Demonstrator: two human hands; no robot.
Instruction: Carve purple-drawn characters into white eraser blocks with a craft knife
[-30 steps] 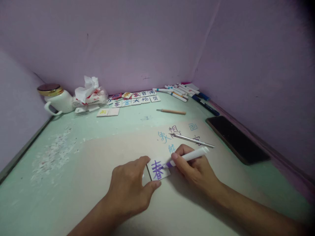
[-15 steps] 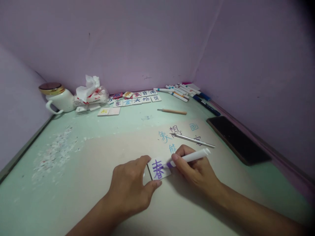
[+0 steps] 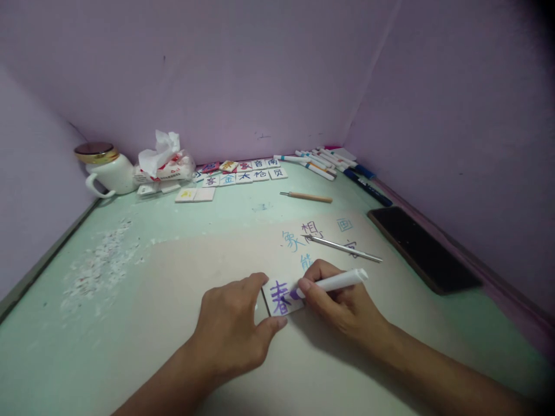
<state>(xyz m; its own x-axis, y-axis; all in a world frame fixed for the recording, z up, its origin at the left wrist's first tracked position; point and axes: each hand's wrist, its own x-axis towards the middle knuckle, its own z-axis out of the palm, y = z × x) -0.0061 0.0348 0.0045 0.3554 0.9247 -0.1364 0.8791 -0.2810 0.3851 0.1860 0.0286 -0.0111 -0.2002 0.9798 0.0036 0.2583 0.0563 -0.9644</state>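
Observation:
A small white square tile [image 3: 269, 296] bearing a thick purple Chinese character lies on a pale sheet [image 3: 173, 323]. My left hand [image 3: 236, 323] grips its left side, forefinger at the far corner and thumb at the near edge. In my right hand [image 3: 342, 300] is a white marker pen [image 3: 342, 281] with a purple tip end, pinched between thumb and fingers. The pen's tip is at the right part of the character; whether it touches the tile I cannot tell. Just beyond, a slim metal craft knife [image 3: 347, 248] rests across characters written on the sheet.
A dark phone [image 3: 427, 249] lies at the right. Further back are a wooden-handled carving tool [image 3: 307, 197], several marker pens [image 3: 316, 167], rows of lettered tiles [image 3: 245, 176], a tissue pack [image 3: 167, 167] and a lidded white mug [image 3: 113, 176]. White shavings [image 3: 99, 260] are scattered at the left.
The marker pen and my right hand have shifted slightly, the pen tilting lower over the tile. My left hand keeps its grip. The whole view has moved a little.

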